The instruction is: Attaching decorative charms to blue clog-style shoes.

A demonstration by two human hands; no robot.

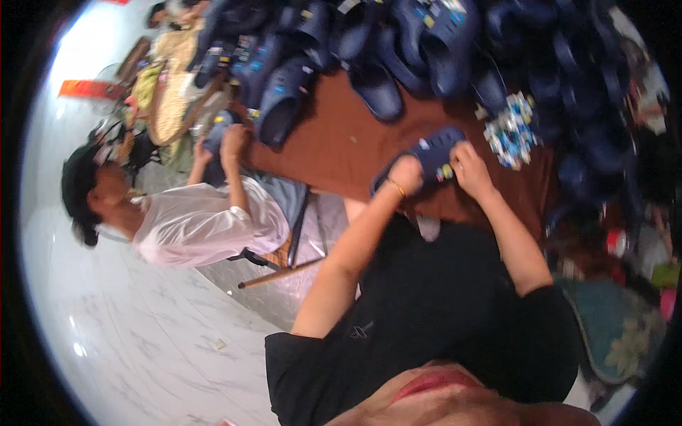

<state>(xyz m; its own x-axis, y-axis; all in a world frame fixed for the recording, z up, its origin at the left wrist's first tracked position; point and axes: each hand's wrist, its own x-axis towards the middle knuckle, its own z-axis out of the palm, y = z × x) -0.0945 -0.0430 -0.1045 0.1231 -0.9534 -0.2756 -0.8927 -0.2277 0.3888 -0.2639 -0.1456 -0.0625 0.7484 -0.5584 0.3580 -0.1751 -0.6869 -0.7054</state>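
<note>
A navy blue clog (442,144) with small white and yellow pieces on its upper lies across the near part of the brown-covered table (334,135). My left hand (406,175), with a gold-coloured bracelet at the wrist, is closed on the clog around its opening. At the toe end, the bent fingers of my right hand (469,169) press on the clog's edge. Whether a small piece sits between them cannot be made out. Just right of the clog is a pile of small white and blue pieces (513,135).
Many navy clogs (449,53) crowd the table's far side and right side. At the left sits another person (206,220) in a white top, holding a clog (219,135). A tan oval tray (170,106) stands beyond them. A green patterned cushion (618,326) is at my right.
</note>
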